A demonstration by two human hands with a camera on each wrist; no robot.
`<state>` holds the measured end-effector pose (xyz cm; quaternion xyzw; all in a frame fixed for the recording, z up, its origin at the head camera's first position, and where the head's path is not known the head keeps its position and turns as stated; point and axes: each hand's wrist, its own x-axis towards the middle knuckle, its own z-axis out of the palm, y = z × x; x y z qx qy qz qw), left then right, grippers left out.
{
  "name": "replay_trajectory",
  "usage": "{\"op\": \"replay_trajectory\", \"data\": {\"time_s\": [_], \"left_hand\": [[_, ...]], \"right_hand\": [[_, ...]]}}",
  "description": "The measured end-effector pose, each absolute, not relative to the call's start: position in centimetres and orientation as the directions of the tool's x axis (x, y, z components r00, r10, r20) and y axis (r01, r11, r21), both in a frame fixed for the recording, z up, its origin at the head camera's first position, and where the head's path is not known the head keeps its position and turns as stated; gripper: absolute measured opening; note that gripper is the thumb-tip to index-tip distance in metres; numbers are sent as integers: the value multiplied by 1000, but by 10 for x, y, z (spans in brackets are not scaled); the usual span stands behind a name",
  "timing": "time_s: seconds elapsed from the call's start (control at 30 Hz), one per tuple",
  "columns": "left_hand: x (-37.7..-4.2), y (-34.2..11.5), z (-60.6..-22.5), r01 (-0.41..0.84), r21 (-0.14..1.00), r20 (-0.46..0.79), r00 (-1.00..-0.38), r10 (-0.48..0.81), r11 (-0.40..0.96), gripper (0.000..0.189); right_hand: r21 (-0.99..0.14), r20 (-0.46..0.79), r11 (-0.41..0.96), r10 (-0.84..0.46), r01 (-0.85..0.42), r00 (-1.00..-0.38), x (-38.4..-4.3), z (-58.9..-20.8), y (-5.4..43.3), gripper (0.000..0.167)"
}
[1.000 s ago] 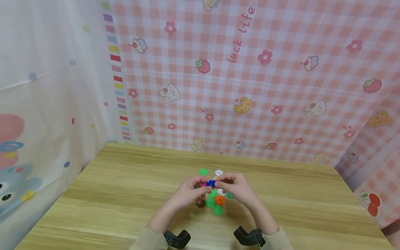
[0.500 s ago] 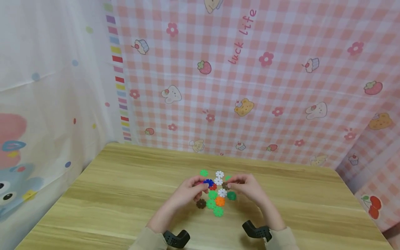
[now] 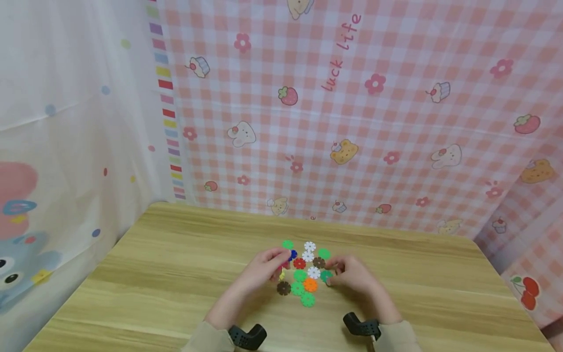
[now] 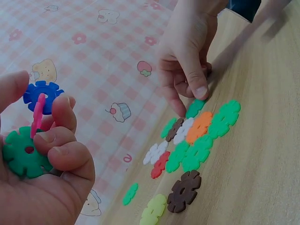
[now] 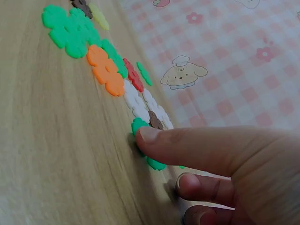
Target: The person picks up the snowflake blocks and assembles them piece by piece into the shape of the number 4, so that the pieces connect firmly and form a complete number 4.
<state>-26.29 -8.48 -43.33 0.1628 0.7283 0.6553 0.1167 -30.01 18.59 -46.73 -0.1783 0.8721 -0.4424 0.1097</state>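
Observation:
My left hand holds a small joined piece of plastic snowflake discs up off the table. In the left wrist view it consists of a blue disc, a pink disc seen edge-on, and a green disc against the palm. On the right, my right hand reaches down to a dark green snowflake disc on the table. Its thumb lies on the near edge of that disc and the index fingertip is at the other side. A brown disc lies just beyond those fingers.
Between the hands, loose discs lie flat on the wooden table: white, red, orange, yellow, another brown and several light green ones. A checked curtain hangs behind the table.
My right hand has left the blue disc, moved right past the brown disc, and come down to the dark green one. The left hand keeps its joined piece and has hardly moved.

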Motion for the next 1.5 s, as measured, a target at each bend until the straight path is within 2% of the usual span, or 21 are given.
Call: {"op": "replay_trajectory", "data": {"time_s": [0.23, 0.43, 0.6, 0.9, 1.2, 1.5], "left_hand": [[-264, -85, -434, 81, 994, 49, -923, 382, 69, 39], [-264, -85, -435, 67, 996, 41, -922, 385, 54, 37], [-263, -85, -434, 58, 997, 32, -923, 383, 55, 36], [-262, -85, -432, 70, 993, 28, -916, 400, 93, 39], [-262, -83, -433, 46, 994, 1, -913, 407, 100, 41], [-263, -81, -438, 55, 991, 0, -915, 404, 123, 43]], "right_hand": [[-786, -11, 566, -412, -246, -911, -300, -469, 185, 26], [-785, -2, 560, -427, -263, -904, -301, -470, 184, 21], [-806, -17, 540, -429, -242, -903, -303, -470, 186, 14], [-845, -41, 495, -437, -202, -899, -301, -463, 186, 12], [-850, -27, 496, -378, -178, -925, -295, -448, 178, 16], [-909, -12, 400, -306, -117, -952, -285, -428, 159, 26]]}}
